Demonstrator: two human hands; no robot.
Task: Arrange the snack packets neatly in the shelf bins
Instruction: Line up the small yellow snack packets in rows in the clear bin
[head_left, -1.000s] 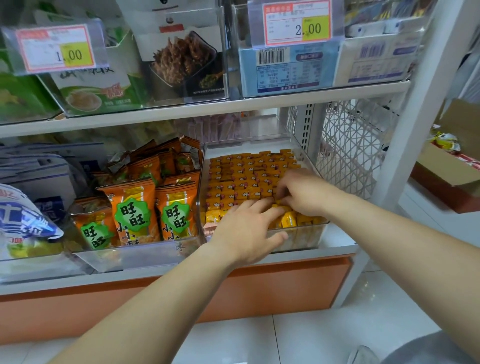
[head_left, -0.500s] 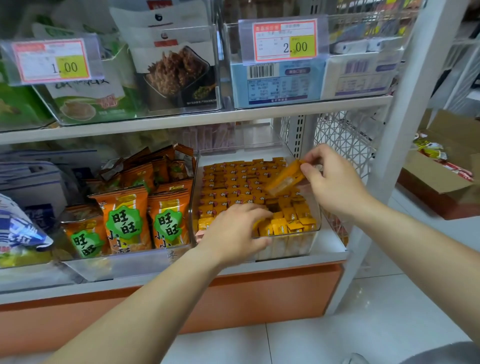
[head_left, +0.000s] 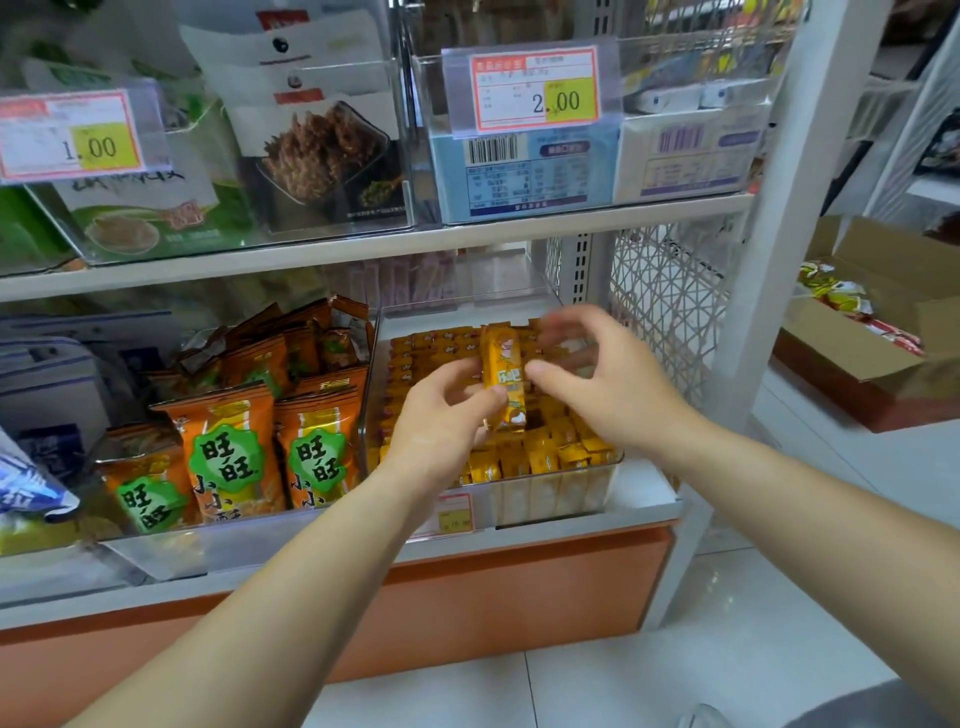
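Note:
An upright yellow snack packet (head_left: 502, 364) hangs over the clear bin (head_left: 553, 496) at the right end of the lower shelf. My left hand (head_left: 441, 418) pinches its lower half between thumb and fingers. Just right of the packet, my right hand (head_left: 597, 382) has its fingers spread and motion-blurred, its thumb tip at the packet's edge. Inside the bin, several rows of small yellow packets (head_left: 545, 449) stand packed together.
Orange bags (head_left: 234, 452) fill the neighbouring bin on the left. The upper shelf (head_left: 467, 236) carries clear bins with price tags (head_left: 535, 88). A white lattice side panel (head_left: 665, 306) closes the shelf on the right. An open cardboard box (head_left: 857, 358) of packets sits further right.
My right hand lifted one packet out of the bin and brought it to the left. My left hand rose from the bin's front and took hold of it; the right fingers opened.

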